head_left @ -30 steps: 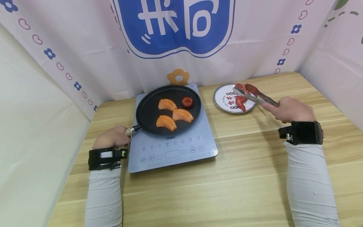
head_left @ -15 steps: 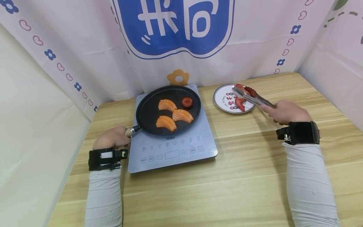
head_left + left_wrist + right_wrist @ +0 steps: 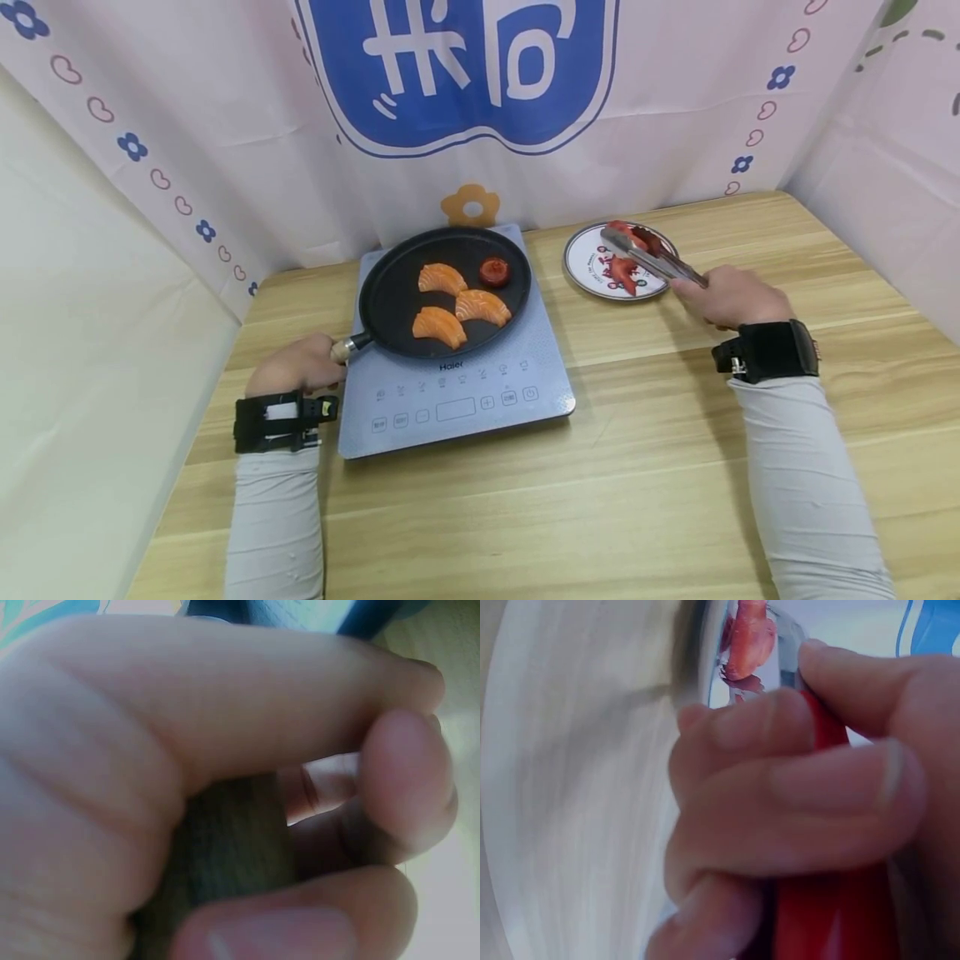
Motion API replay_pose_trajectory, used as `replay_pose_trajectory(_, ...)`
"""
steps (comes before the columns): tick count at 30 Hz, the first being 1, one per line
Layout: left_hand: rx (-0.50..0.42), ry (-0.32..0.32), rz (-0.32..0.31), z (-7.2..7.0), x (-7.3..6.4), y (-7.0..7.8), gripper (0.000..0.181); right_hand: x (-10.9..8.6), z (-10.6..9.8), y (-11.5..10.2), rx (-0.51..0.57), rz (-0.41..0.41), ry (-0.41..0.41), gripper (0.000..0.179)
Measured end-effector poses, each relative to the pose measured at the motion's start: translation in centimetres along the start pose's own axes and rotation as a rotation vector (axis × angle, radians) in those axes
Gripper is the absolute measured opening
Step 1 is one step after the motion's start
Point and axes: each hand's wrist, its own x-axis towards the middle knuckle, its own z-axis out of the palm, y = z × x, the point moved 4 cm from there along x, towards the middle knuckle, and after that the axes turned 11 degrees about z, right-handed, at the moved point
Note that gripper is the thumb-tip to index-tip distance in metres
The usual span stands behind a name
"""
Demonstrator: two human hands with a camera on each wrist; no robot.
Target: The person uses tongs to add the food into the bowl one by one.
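Note:
My left hand (image 3: 296, 364) grips the short wooden handle (image 3: 342, 348) of a black frying pan (image 3: 390, 321). Three orange salmon slices (image 3: 439, 327) and a round red piece of food (image 3: 494, 272) lie in the pan. My right hand (image 3: 731, 297) holds metal tongs (image 3: 658, 263), its fingers curled round their red handle (image 3: 832, 915). The tongs' ends are over a round white plate (image 3: 583, 268) with shiny red pieces of food (image 3: 624, 273). One red piece (image 3: 748, 641) is at the tongs' ends; whether they pinch it, I cannot tell.
The pan sits on a grey Haier induction cooker (image 3: 457, 433) with touch buttons along its front. All stands on a light wooden table (image 3: 637, 500). A printed white cloth (image 3: 225, 100) hangs behind, and pale walls border both sides.
My right hand and the tongs have moved left across the plate. The red piece at the tongs' ends has shifted left as well. The left hand and pan have stayed still.

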Motion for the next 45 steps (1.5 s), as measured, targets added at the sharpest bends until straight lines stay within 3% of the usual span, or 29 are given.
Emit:
replay_pose_trajectory(9, -0.013, 0.005, -0.014, 0.3, -0.1, -0.2, 0.013, 0.6, 0.3, -0.4, -0.005, -0.012, 0.070, 0.064)
replay_pose_trajectory(20, -0.008, 0.005, -0.015, 0.2, 0.0, 0.0, 0.016, -0.6, -0.4, -1.8, -0.067, 0.011, 0.191, 0.064)
replay_pose_trajectory(28, 0.000, 0.004, 0.002, 0.1, 0.0, 0.1, 0.019, 0.0, 0.5, -2.2, -0.092, 0.029, 0.131, 0.069)
replay_pose_trajectory(45, 0.007, -0.002, 0.010, 0.1, 0.1, -0.1, 0.024, 0.7, 2.1, -2.7, -0.017, 0.015, 0.017, 0.064)
